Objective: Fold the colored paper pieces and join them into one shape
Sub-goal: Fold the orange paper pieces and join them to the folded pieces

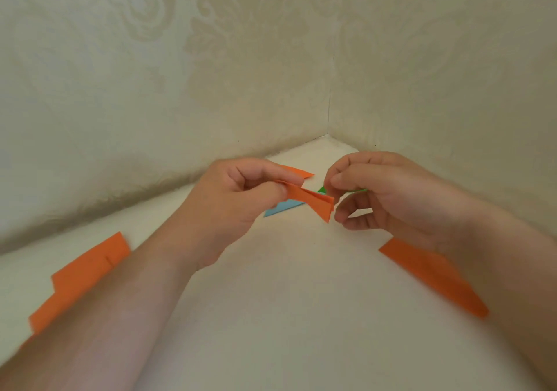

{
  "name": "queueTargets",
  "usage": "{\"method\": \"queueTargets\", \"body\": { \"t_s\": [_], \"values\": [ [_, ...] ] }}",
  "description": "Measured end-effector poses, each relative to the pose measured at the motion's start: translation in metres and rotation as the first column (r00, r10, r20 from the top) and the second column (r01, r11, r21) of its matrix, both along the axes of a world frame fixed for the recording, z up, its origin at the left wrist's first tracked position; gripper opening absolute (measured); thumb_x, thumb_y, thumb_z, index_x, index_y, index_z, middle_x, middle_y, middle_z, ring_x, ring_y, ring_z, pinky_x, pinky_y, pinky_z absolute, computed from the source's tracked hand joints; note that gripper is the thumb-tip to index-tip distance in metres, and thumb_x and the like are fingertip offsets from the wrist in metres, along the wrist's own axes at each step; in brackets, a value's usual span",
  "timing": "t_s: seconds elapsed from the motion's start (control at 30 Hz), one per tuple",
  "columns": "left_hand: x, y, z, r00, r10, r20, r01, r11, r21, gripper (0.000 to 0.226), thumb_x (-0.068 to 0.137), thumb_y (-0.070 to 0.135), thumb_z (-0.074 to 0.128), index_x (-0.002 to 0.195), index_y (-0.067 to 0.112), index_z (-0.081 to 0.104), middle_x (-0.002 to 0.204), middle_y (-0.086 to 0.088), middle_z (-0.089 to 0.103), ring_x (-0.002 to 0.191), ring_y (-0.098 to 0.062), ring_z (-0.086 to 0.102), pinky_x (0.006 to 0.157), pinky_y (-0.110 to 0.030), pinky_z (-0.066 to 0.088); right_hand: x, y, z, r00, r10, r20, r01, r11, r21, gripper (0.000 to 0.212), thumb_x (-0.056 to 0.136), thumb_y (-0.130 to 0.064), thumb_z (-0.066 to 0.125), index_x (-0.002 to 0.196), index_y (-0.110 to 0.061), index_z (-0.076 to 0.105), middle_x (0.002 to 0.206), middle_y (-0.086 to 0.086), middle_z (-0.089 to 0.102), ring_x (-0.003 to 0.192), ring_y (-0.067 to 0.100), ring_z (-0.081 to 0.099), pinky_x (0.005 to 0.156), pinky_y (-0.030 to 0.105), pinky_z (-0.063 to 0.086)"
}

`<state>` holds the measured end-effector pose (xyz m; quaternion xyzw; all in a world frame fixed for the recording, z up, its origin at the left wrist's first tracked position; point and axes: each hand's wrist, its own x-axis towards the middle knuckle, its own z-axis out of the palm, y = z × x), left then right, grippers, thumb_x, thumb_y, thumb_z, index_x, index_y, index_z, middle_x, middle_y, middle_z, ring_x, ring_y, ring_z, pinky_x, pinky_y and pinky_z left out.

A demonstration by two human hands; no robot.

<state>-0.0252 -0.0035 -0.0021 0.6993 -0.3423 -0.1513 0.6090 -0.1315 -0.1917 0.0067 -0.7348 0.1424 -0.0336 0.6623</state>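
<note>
The left hand (241,197) pinches a folded orange paper strip (313,203) between thumb and forefinger, holding it above a matte off-white tabletop (286,300). The strip is narrow and layered, its folded edges showing as thin parallel lines, and its free end is cut on a slant that comes to a point just beside the right hand (379,197). That hand has its fingers curled, thumb and forefinger tips close together right at the strip's slanted end; whether they actually touch the paper cannot be told.

Behind the hands, near the corner where the two walls meet, lie more folded pieces: a pointed orange paper piece (297,172) partly hidden by the left fingers, a light blue paper triangle (281,208) flat on the surface below the held strip, and a green paper piece (322,190) of which only slivers show past the right fingers.

A long flat orange parallelogram strip (434,276) rests on the table under the right wrist, its ends cut at an angle. On the left edge a stepped stack of orange paper sheets (81,276) lies flat (one short crease or slit marks its upper part).

The cream damask-patterned wallpaper (211,59) has a faint, slightly glossy floral relief.
</note>
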Motion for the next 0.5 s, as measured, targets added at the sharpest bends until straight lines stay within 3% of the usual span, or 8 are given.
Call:
{"method": "queueTargets", "body": {
  "t_s": [0.1, 0.27, 0.33, 0.4, 0.5],
  "values": [
    [0.0005, -0.0005, -0.0017, 0.996, 0.034, 0.079, -0.022, 0.99, -0.138, 0.03, 0.079, 0.006, 0.067, 0.079, 0.032, 0.083, 0.089, -0.001, 0.078, 0.092, -0.021, 0.067, 0.087, -0.042, 0.05, -0.0007, 0.0028, -0.0018, 0.996, 0.089, -0.02, -0.087, 0.993, 0.085, 0.006, 0.094, -0.021, 0.068, 0.098, -0.02, 0.073, 0.096, 0.009, 0.072, 0.076, 0.024, 0.064, 0.076, 0.04, 0.053],
    [0.006, 0.0008, -0.0044, 0.983, 0.04, 0.177, 0.007, 0.966, -0.259, 0.034, 0.076, -0.002, 0.071, 0.075, 0.029, 0.082, 0.093, 0.012, 0.069, 0.088, -0.008, 0.066, 0.077, -0.028, 0.055, -0.0027, 0.0062, 0.0004, 0.986, 0.16, 0.036, -0.164, 0.962, 0.218, 0.031, 0.078, -0.022, 0.085, 0.106, -0.023, 0.072, 0.092, 0.005, 0.073, 0.073, 0.022, 0.065, 0.074, 0.036, 0.055],
    [0.0056, 0.0011, -0.0051, 0.982, 0.028, 0.189, 0.021, 0.967, -0.254, 0.036, 0.077, -0.002, 0.071, 0.075, 0.031, 0.082, 0.092, 0.014, 0.068, 0.087, -0.007, 0.064, 0.074, -0.021, 0.051, -0.0037, 0.0071, 0.002, 0.987, 0.148, 0.069, -0.16, 0.957, 0.242, 0.038, 0.073, -0.019, 0.081, 0.109, -0.02, 0.069, 0.084, 0.006, 0.072, 0.068, 0.019, 0.063, 0.07, 0.033, 0.055],
    [0.0034, 0.0006, -0.0049, 0.983, 0.021, 0.183, 0.027, 0.966, -0.255, 0.034, 0.079, 0.0, 0.071, 0.08, 0.032, 0.083, 0.092, 0.013, 0.071, 0.087, -0.009, 0.066, 0.077, -0.024, 0.052, -0.0038, 0.008, 0.0031, 0.985, 0.137, 0.1, -0.158, 0.955, 0.251, 0.037, 0.07, -0.016, 0.077, 0.106, -0.018, 0.069, 0.078, 0.006, 0.069, 0.063, 0.017, 0.062, 0.065, 0.03, 0.055],
    [0.0007, -0.002, -0.0056, 0.999, -0.011, 0.053, 0.025, 0.964, -0.263, 0.045, 0.085, -0.004, 0.064, 0.11, 0.031, 0.075, 0.096, -0.004, 0.079, 0.091, -0.024, 0.072, 0.091, -0.038, 0.058, -0.0028, 0.0083, 0.0035, 0.985, 0.11, 0.136, -0.142, 0.956, 0.256, 0.029, 0.069, -0.013, 0.077, 0.097, -0.019, 0.071, 0.077, 0.006, 0.069, 0.061, 0.016, 0.061, 0.062, 0.029, 0.055]
  ]
}}
